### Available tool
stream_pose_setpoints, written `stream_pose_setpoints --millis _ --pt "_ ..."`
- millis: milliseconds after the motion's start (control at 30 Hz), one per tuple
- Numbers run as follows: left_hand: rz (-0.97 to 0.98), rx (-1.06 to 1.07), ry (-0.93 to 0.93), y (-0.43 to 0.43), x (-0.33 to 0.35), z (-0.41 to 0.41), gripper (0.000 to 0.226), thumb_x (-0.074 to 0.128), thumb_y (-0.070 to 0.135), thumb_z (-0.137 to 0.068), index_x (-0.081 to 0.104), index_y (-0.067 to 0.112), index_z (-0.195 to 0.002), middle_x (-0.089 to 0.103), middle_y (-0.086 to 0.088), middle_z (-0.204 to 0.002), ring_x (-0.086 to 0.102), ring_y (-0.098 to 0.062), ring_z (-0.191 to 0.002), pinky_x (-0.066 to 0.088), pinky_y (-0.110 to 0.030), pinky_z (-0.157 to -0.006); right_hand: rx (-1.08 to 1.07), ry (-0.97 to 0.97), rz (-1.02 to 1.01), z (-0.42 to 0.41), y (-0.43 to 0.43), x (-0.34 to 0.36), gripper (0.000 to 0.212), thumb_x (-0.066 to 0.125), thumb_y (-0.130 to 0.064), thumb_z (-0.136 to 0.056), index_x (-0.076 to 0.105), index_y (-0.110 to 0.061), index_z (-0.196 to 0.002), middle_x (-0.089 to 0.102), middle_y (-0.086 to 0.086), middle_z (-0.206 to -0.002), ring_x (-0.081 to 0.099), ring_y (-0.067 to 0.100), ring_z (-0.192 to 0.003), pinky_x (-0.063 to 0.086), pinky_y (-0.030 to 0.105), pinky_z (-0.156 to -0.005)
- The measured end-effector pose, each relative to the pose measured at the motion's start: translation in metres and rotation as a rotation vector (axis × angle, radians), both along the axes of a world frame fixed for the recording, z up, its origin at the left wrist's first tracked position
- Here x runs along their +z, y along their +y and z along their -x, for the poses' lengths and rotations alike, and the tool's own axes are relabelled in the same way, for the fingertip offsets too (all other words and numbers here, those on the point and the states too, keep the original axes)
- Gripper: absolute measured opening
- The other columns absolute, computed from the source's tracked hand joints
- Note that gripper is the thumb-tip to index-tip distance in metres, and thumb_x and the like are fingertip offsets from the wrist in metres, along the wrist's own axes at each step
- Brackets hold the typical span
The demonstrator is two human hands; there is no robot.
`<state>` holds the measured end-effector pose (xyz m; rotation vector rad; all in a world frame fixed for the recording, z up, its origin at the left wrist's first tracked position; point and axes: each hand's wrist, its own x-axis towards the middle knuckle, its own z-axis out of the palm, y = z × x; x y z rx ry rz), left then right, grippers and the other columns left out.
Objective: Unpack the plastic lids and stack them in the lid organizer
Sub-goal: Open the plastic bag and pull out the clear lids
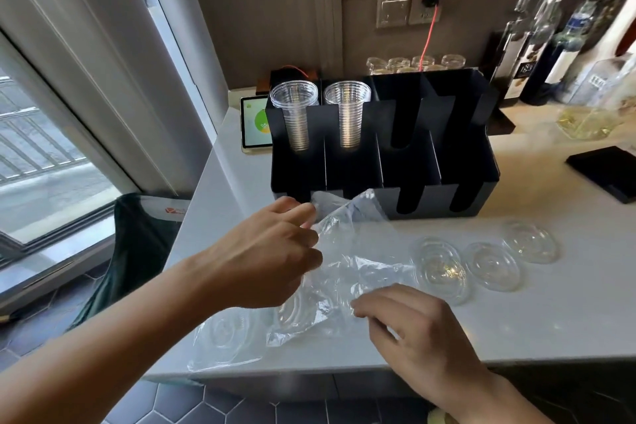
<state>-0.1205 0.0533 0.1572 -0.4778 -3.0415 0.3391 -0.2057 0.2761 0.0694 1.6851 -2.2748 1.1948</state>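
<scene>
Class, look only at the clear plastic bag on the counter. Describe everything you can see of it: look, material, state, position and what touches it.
The plastic bag is thin, clear, crinkled film with glossy highlights. It lies crumpled on the white counter, just in front of the black organizer. The left hand pinches its upper edge and lifts it; the right hand holds its lower edge. Clear lids show blurrily through it, and other lids lie loose to its right.
</scene>
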Motion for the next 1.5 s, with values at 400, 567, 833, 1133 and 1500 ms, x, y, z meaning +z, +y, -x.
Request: stream_pose_setpoints --millis 400,567,833,1133,1500 --pt "-0.055 0.143 0.133 -0.004 -0.009 -0.004 0.015 0.058 0.014 -0.077 0.072 0.015 -0.072 0.068 0.002 -0.076 0.056 -0.032 -0.119 0.047 -0.042 -0.094 0.123 -0.269 -0.124 0.004 0.0 0.024 0.043 0.066 -0.045 -0.09 0.061 -0.029 -0.13 0.057 -0.018 -0.138 0.053 0.001 -0.128 0.039 0.012 -0.104" --pt "-0.034 0.152 0.11 -0.006 -0.014 -0.009 0.019 0.057 0.02 -0.081 0.076 0.017 -0.078 0.074 0.001 -0.093 0.048 -0.03 -0.132 0.042 -0.039 -0.101 -0.032 -0.397 -0.579 0.041 -0.042 0.017 0.031 0.045 -0.033 -0.102 0.057 -0.028 -0.13 0.062 -0.006 -0.136 0.056 0.015 -0.124 0.045 0.037 -0.105" --pt "-0.415 0.195 0.293 0.0 -0.056 -0.043 0.058 0.065 0.004 -0.082 0.062 0.024 -0.136 0.053 0.001 -0.152 0.049 -0.03 -0.139 0.046 -0.04 -0.106 -0.173 -0.539 -0.385 0.054 -0.033 -0.005 0.04 0.044 -0.059 -0.095 0.069 -0.035 -0.115 0.072 -0.024 -0.11 0.064 0.001 -0.11 0.047 0.025 -0.092" --pt "-0.928 1.401 0.349 -0.078 -0.155 -0.12 0.027 0.07 0.022 -0.091 0.07 0.013 -0.116 0.071 -0.011 -0.103 0.068 -0.033 -0.093 0.051 -0.041 -0.078 -0.07 -0.829 -0.152 0.028 -0.007 -0.004 0.077 0.047 -0.091 -0.069 0.07 -0.032 -0.115 0.078 -0.015 -0.105 0.068 0.0 -0.107 0.047 0.032 -0.099" --pt "-1.392 1.468 0.098 -0.1 -0.156 -0.086 0.023 0.07 0.022 -0.092 0.077 0.007 -0.077 0.075 -0.009 -0.062 0.055 -0.012 -0.039 0.037 -0.02 -0.041 -0.216 -0.346 -0.467 0.024 -0.03 -0.015 0.005 0.072 -0.032 -0.087 0.071 -0.034 -0.082 0.074 -0.019 -0.078 0.069 0.005 -0.077 0.056 0.034 -0.077"
